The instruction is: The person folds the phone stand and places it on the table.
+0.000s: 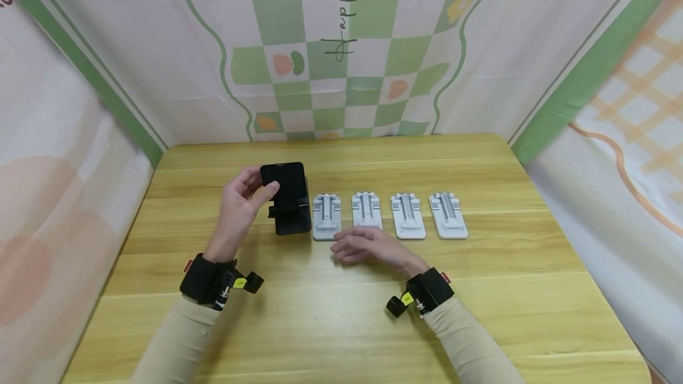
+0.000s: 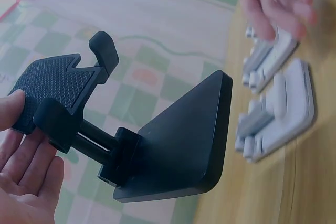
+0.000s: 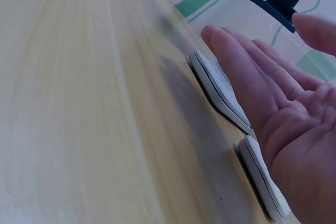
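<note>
My left hand (image 1: pixel 237 212) pinches the top plate of a black phone stand (image 1: pixel 285 185) between thumb and fingers. In the left wrist view the black phone stand (image 2: pixel 181 140) is unfolded, with its textured plate raised on an arm above a flat base. My right hand (image 1: pixel 373 248), holding nothing, has its fingers extended just in front of the white phone stands. The right wrist view shows that hand's palm and fingers (image 3: pixel 262 74) beside two white stands. Folded white phone stands, several in a row, lie on the table, the leftmost white stand (image 1: pixel 326 221) beside the black one.
The row continues rightward with a second white stand (image 1: pixel 366 209), a third white stand (image 1: pixel 408 221) and the rightmost white stand (image 1: pixel 449 218). Under them is a wooden table (image 1: pixel 331 325). A checked cloth (image 1: pixel 325 34) hangs behind the table's far edge.
</note>
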{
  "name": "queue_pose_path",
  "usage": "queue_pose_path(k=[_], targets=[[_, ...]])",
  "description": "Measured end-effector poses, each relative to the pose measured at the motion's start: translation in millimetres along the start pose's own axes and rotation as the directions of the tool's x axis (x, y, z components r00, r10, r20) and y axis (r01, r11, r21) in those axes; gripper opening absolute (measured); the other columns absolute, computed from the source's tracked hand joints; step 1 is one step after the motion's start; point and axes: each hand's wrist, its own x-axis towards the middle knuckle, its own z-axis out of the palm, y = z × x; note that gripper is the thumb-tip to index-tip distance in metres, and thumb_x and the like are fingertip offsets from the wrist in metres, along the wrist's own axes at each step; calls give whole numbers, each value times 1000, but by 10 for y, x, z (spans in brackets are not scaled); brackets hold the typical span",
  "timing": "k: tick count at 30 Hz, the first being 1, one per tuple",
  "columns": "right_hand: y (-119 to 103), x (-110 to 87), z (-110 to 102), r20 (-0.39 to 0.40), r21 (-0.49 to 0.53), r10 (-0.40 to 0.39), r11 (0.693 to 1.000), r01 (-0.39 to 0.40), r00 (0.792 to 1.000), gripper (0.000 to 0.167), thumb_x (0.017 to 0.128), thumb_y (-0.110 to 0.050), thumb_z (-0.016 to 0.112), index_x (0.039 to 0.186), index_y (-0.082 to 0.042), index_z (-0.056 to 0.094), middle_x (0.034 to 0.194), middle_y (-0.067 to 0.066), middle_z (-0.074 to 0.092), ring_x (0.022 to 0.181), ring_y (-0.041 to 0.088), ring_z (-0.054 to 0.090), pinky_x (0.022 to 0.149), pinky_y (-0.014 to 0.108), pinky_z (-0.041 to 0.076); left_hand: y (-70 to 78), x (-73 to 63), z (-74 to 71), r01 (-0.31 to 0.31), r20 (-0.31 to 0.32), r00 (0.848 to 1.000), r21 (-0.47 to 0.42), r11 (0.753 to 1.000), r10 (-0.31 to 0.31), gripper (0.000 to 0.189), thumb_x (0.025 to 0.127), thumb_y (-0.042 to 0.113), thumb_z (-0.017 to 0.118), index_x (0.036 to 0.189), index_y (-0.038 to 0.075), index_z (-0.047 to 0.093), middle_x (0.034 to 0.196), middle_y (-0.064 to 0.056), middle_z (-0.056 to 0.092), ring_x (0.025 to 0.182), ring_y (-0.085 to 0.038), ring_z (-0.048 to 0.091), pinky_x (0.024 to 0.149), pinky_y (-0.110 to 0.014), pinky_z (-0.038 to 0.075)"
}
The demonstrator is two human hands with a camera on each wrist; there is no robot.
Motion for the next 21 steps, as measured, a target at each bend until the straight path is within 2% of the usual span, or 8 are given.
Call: queue_pose_path(k=[7,13,17,21], targets=[[-31,34,37,-34,19,6,1000,-5,999,51,112,-30,45,150,4,44,139,27,61,124,40,63,104,45,54,30,-59,215,9,26,1000,-11,1000,-9,36,99,17,72,131,5,60,122,-7,67,118,-22,59,105,-32,46],[-18,73,42,-102,104,-19,994,29,995,57,112,-35,43,151,8,40,139,29,59,125,40,63,105,47,52,21,-87,391,-5,72,997,-36,999,8,36,99,17,72,131,5,61,127,-9,65,121,-21,59,109,-42,45],[-21,101,46,-159,157,-15,987,41,987,61,111,-37,45,151,9,40,138,29,60,117,29,69,103,45,54,19,-109,493,-7,90,996,-47,999,11,35,98,17,72,130,5,62,126,-10,66,121,-21,60,108,-39,47],[-29,117,54,-196,210,-21,976,62,980,64,110,-41,47,149,9,41,134,25,64,110,23,71,94,40,59,21,-135,590,-17,101,995,-57,998,23,34,98,13,72,129,4,62,126,-12,67,120,-21,61,106,-36,49]])
